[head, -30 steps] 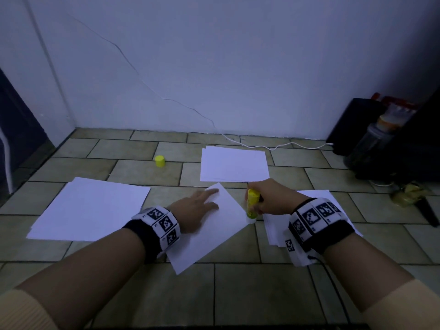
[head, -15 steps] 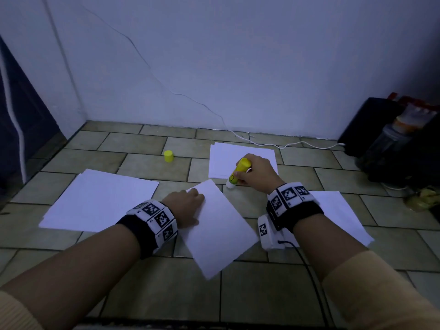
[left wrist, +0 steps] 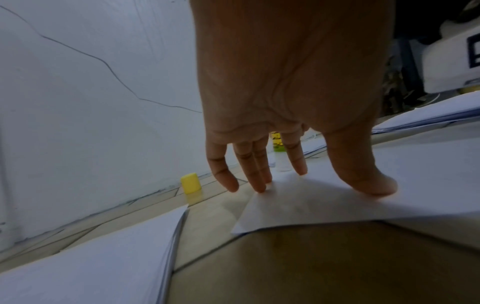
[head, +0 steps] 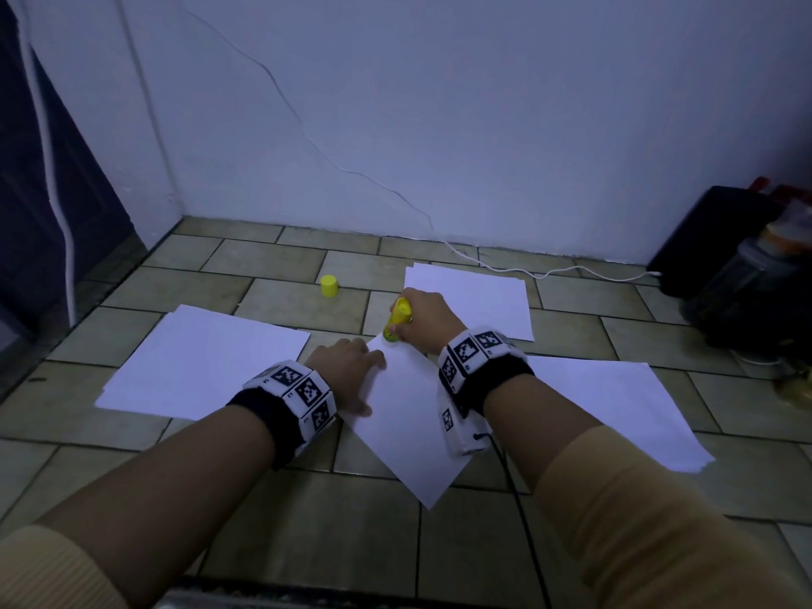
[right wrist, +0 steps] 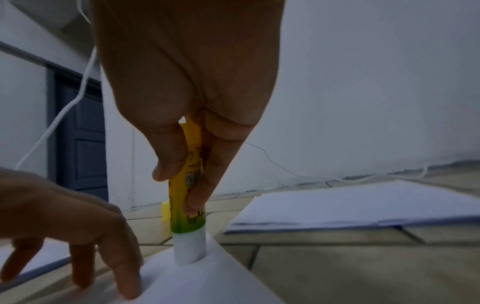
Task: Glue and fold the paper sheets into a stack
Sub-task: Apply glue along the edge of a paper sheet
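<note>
A single white sheet (head: 406, 426) lies turned at an angle on the tiled floor in front of me. My left hand (head: 347, 371) lies flat on its left part, straight fingers (left wrist: 259, 181) pressing the paper (left wrist: 324, 203) down. My right hand (head: 424, 320) grips an uncapped yellow glue stick (head: 397, 320). The stick (right wrist: 188, 195) stands nearly upright, its white tip (right wrist: 189, 250) touching the sheet's far corner (right wrist: 197, 279). The glue's yellow cap (head: 329, 286) stands on the floor further back, also visible from the left wrist as the cap (left wrist: 191, 183).
A paper stack (head: 202, 367) lies at the left, another stack (head: 483, 301) behind my right hand, and more sheets (head: 615, 410) at the right. A white cable (head: 527, 272) runs along the wall. Dark bags and a bottle (head: 747, 274) crowd the right corner.
My right hand carried the glue stick from the sheet's right edge up to its far corner. The left hand stayed pressing the sheet. The head view shifted.
</note>
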{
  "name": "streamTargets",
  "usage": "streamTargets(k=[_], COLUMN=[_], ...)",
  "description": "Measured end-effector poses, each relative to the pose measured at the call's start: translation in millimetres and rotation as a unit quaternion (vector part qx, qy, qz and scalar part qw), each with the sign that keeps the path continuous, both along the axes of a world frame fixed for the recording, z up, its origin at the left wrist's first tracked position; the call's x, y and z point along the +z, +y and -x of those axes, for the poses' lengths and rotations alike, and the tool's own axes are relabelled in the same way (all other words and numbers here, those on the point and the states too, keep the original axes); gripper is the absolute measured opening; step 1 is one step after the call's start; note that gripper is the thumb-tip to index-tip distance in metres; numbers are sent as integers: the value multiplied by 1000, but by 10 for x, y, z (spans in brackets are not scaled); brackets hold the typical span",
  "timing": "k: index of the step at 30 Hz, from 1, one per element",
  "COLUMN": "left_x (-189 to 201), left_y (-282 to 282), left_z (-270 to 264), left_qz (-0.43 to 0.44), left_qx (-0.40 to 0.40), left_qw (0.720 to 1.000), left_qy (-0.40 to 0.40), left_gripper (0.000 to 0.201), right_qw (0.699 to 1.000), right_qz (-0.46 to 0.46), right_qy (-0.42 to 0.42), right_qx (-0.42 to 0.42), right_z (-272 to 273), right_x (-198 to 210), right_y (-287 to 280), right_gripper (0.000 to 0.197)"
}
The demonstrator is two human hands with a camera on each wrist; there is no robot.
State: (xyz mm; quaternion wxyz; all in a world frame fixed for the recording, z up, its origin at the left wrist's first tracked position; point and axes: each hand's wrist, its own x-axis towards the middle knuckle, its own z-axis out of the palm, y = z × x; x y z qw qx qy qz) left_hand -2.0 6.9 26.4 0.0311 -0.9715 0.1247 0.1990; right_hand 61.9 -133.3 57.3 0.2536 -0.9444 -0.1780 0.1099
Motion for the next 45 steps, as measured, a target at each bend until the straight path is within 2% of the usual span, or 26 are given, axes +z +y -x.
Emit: streamTargets(k=[3,7,12,15,20,25,28,29,31,32,34,35,37,38,39,40,43,45], left_x=[18,26,47,51,-25,-81,-61,-59,-65,-74,-101,-123,-159,-170,-181,-181,-203,-230], left_y=[8,25,124,142,184,263,280,280,267,260,254,257,273,285,300,313,333,314], left_z=[-39,-81,-154,-198,-235,-243,-236,-220,-162,-124,-41,-5,50,61,63,64,65,75], left_qz=[3,-15,6,19,39,-37,-49,-45,-31,-21,0,8,20,28,36,42,32,9], left_qx=[15,0,-10,-9,-12,-74,-75,-70,-54,-46,-32,-29,-23,-18,-12,-6,-7,-15], left_qw=[1000,1000,1000,999,999,996,996,996,998,999,999,1000,999,999,999,998,996,996], left_qy=[1,-10,21,30,2,16,16,12,2,-5,-5,2,18,26,39,54,84,89], left_gripper=[79,90,96,90,58,65,72,77,86,88,90,90,87,85,84,82,84,89], right_qw=[998,996,997,997,995,992,989,994,995,973,882,833,745,711,696,707,803,838], right_qz=[51,62,43,35,75,98,124,95,-76,-202,-432,-509,-611,-639,-646,-630,-511,-459], right_qy=[-1,7,25,30,34,44,30,23,28,39,80,107,175,209,235,254,249,230], right_qx=[30,56,54,59,61,71,69,46,-53,-108,-173,-186,-201,-207,-206,-199,-180,-184], right_z=[69,251,452,568,680,671,566,515,424,392,346,318,260,218,180,148,45,-52], right_x=[67,114,40,47,93,156,243,286,379,425,483,486,453,409,352,288,97,15], right_y=[-108,-396,-806,-1005,-1230,-1327,-1396,-1433,-1487,-1495,-1452,-1395,-1250,-1170,-1083,-992,-680,-445], right_gripper=[30,27,27,23,26,23,23,22,17,15,16,19,19,17,16,16,17,26])
